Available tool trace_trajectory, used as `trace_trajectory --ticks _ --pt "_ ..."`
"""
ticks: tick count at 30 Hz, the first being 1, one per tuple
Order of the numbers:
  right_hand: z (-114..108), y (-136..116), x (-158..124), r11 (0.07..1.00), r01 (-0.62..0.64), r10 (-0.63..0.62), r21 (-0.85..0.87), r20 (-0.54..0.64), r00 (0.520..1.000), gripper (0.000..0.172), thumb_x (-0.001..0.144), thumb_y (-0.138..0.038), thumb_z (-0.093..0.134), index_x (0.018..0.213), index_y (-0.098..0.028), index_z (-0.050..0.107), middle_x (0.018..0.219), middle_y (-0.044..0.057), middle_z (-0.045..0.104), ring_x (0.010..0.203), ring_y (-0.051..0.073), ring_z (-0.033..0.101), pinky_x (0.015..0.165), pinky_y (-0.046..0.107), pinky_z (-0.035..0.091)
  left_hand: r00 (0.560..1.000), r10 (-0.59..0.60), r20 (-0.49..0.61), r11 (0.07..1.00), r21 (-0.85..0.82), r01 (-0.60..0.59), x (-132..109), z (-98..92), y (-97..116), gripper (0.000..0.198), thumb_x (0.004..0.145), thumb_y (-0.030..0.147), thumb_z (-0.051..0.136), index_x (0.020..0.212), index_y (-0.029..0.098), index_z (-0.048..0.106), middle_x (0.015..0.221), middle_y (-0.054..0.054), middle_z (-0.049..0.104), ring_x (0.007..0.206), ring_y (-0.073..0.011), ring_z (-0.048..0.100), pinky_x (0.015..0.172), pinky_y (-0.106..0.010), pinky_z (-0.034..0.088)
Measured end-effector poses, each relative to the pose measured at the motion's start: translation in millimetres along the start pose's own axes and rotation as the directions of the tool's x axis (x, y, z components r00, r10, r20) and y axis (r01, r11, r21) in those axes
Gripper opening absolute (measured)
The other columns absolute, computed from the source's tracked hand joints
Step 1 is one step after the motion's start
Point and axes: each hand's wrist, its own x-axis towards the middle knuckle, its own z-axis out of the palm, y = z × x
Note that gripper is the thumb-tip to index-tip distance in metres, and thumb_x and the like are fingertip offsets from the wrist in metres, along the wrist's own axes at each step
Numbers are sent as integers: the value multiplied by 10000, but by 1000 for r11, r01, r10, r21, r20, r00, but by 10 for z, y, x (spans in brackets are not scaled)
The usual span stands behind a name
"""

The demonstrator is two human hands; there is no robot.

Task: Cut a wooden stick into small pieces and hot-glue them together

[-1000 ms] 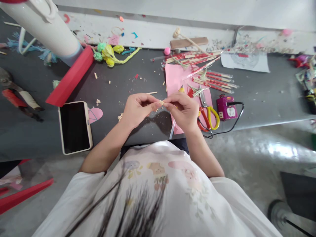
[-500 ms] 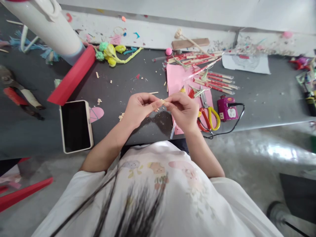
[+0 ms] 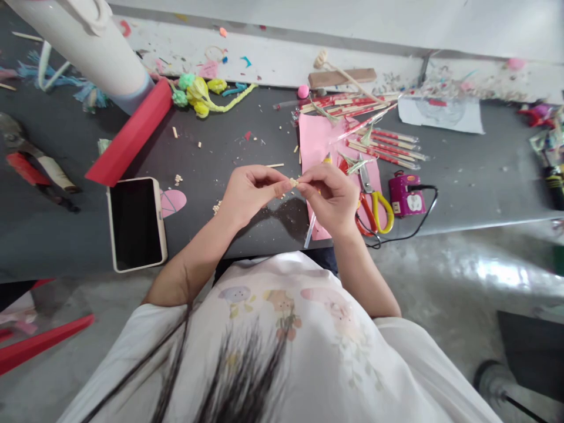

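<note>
Between my two hands is a small pale cluster of short wooden-looking pieces (image 3: 294, 183), pinched at the fingertips above the dark table. My left hand (image 3: 250, 195) grips its left side with thumb and index finger. From the right, my right hand (image 3: 333, 192) pinches the same cluster; its other fingers are curled. A few loose pale wooden bits (image 3: 217, 207) lie on the table by my left wrist. Under and beyond my right hand is a pink sheet (image 3: 314, 138). Scissors with red and yellow handles (image 3: 382, 211) rest just right of that hand.
A phone (image 3: 136, 224), a red angular bar (image 3: 132, 132) and a white bottle (image 3: 101, 53) stand or lie to the left, with pliers (image 3: 39, 167) farther out. Wrapped red-and-wood sticks (image 3: 383, 147) lie at the back right. A purple box (image 3: 405, 195) with a black cable sits near the front edge.
My right hand has shifted slightly right, and the pale cluster shows a little more between the fingertips. My left hand has barely moved.
</note>
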Motion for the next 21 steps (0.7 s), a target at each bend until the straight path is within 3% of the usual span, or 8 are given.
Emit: trace_trajectory --ticks 7,16,21 --pt "26 23 -9 999 -34 33 -33 -26 999 98 829 -278 672 753 -222 644 728 -9 654 697 132 600 630 301 501 996 56 -66 997 55 -52 -11 40 -1 322 624 483 806 705 180 737 536 4 611 466 -71 482 431 -214 328" --pt "54 38 -3 999 -16 18 40 -38 999 90 823 -253 682 755 -214 636 727 -14 649 691 119 596 623 279 485 991 99 -88 991 102 -90 -25 51 35 307 643 469 796 687 172 732 530 4 608 473 -73 485 445 -217 338" --pt "66 48 -9 997 -68 68 21 -34 997 123 823 -289 680 743 -211 627 724 -10 649 688 124 604 612 282 502 990 105 -95 990 101 -96 -24 50 37 320 630 485 800 677 176 734 547 -2 623 470 -69 475 439 -216 333"
